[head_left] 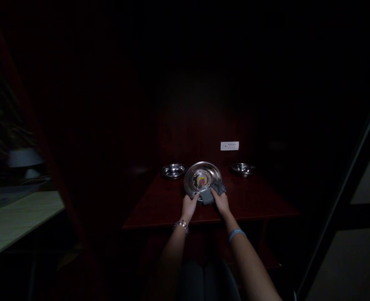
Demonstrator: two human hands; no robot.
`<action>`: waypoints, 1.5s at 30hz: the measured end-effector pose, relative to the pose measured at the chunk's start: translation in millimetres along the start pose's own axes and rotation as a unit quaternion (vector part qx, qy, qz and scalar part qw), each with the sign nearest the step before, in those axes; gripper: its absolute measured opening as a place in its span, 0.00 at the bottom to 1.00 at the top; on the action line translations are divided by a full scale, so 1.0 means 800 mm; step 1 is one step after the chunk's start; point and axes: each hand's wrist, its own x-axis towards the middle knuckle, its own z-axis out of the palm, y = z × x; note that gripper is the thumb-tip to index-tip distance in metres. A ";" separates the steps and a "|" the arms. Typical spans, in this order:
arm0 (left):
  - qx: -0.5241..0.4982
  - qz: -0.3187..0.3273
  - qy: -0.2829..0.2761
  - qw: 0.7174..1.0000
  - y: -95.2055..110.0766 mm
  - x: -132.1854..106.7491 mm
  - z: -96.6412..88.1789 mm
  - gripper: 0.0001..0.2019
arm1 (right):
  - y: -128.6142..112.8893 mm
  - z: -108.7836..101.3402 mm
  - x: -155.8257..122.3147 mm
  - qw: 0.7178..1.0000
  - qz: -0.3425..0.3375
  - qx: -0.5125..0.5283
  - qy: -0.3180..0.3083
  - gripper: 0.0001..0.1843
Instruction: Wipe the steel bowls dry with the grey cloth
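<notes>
A shiny round metal plate [192, 177] is tilted up toward me above the dark red desk, with a colourful round patch at its centre. My left hand [190, 204] grips its lower left rim, thumb on the face of the plate. At the lower right rim, my right hand [220, 200] is closed on a dark grey cloth [207, 197], which lies against the plate. The fingers behind the plate and cloth are hidden.
On the dark red desk [250, 200] stand a metal dish [174, 170] at the back left and another metal dish [243, 169] at the back right. A white socket panel [229, 146] is on the back wall. Left, beyond a partition, are a pale tabletop [24, 213] and a lamp [24, 158].
</notes>
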 end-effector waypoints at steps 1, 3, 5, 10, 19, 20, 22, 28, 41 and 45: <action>0.001 -0.002 0.002 1.000 0.000 0.000 0.000 0.10 | 0.000 0.000 0.000 1.000 0.000 -0.001 -0.001 0.23; 0.001 -0.006 0.005 1.000 0.000 0.001 0.000 0.10 | 0.001 0.000 0.000 1.000 0.001 -0.003 -0.002 0.23; -0.001 -0.006 0.005 1.000 -0.001 0.001 0.001 0.10 | 0.002 0.000 0.001 1.000 0.001 -0.003 -0.002 0.23; 0.011 -0.002 -0.001 1.000 -0.002 0.001 0.000 0.11 | 0.003 0.001 0.002 1.000 0.008 0.004 0.001 0.24; 0.000 0.001 0.007 1.000 0.000 -0.001 0.000 0.12 | 0.000 0.000 0.002 1.000 -0.001 0.006 0.001 0.24; 0.000 0.000 0.008 1.000 0.001 -0.001 0.000 0.12 | -0.001 0.000 0.001 1.000 -0.001 0.007 0.001 0.24; 0.001 -0.001 0.010 1.000 0.002 -0.001 0.000 0.12 | -0.002 0.000 0.000 1.000 0.002 0.007 0.000 0.24; -0.001 0.005 0.009 1.000 0.000 0.000 -0.001 0.11 | -0.003 0.000 -0.001 1.000 0.011 -0.003 -0.002 0.24; -0.001 -0.001 0.010 1.000 0.001 -0.001 0.000 0.10 | -0.001 0.001 0.002 1.000 -0.003 0.022 -0.007 0.25; -0.013 -0.003 0.012 1.000 0.003 -0.002 0.001 0.10 | -0.003 0.001 0.002 1.000 -0.004 0.028 -0.007 0.24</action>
